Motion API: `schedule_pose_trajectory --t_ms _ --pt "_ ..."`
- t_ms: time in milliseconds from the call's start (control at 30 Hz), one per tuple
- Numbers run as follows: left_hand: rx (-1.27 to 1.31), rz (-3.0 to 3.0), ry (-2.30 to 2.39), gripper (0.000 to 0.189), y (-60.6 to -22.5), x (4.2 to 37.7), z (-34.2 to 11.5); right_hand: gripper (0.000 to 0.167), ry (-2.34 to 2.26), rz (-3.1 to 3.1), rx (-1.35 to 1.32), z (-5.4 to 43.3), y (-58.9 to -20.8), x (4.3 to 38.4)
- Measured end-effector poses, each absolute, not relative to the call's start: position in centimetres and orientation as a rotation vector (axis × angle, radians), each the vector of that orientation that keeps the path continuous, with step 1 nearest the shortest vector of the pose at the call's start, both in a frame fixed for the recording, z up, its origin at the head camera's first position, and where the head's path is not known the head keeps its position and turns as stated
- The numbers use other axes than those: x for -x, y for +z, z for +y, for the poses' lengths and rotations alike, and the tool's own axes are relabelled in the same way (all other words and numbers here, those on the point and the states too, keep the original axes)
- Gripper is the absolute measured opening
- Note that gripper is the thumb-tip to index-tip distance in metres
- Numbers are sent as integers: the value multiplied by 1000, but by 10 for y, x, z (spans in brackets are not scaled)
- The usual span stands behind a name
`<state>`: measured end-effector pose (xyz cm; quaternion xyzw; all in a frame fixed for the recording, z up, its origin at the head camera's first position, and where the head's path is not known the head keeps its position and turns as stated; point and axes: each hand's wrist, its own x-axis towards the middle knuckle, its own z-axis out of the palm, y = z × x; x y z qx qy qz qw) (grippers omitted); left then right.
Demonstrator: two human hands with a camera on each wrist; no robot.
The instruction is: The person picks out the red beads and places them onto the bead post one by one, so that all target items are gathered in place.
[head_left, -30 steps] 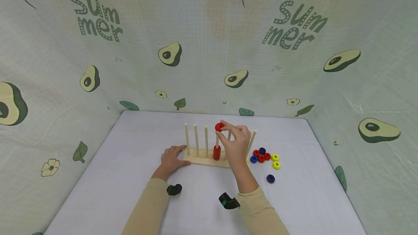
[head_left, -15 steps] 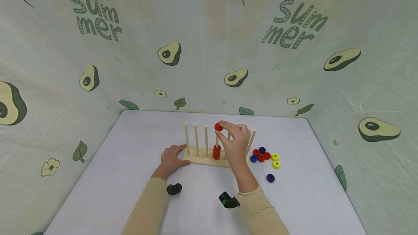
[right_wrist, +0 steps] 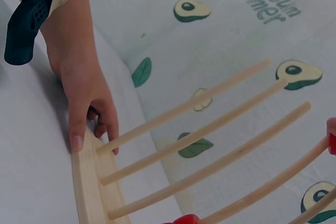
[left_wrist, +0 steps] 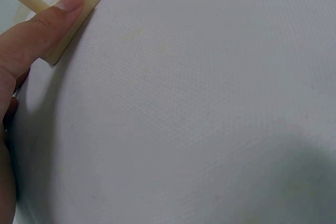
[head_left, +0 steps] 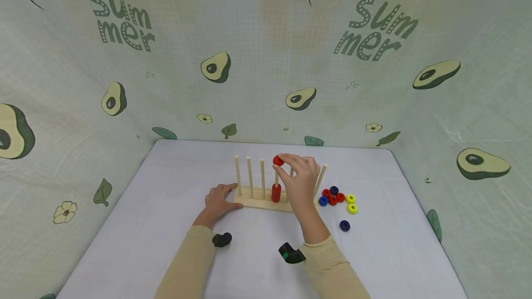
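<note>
A wooden peg stand (head_left: 259, 203) with a row of upright pegs stands on the table. My left hand (head_left: 217, 201) grips its left end, the thumb (left_wrist: 58, 17) on the near side and the fingers round the far side. Several red rings (head_left: 276, 193) are stacked low on a middle peg. At the top of that same peg, my right hand (head_left: 304, 181) pinches another red ring (head_left: 277, 161) between thumb and fingers. Only an edge of this held ring (right_wrist: 333, 142) shows in the right wrist view. The right hand partly hides the pegs on the right.
To the right of the stand lie loose red rings (head_left: 333, 200), blue rings (head_left: 323, 201) and yellow rings (head_left: 352, 208). A dark blue ring (head_left: 344, 226) lies apart, nearer to me. A patterned cloth (head_left: 257, 50) hangs behind and beside the white table (head_left: 199, 165).
The red ring in my right hand has tipped flatter and shifted slightly left at the peg's top. My left hand keeps its grip on the stand.
</note>
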<state>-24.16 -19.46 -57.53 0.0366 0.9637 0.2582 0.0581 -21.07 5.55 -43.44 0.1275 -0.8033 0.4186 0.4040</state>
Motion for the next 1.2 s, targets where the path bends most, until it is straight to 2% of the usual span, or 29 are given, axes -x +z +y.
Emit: schedule_pose_trajectory --t_ms 1200 --pt "-132 2940 784 81 -575 240 -197 28 1162 -2115 -233 51 -425 212"
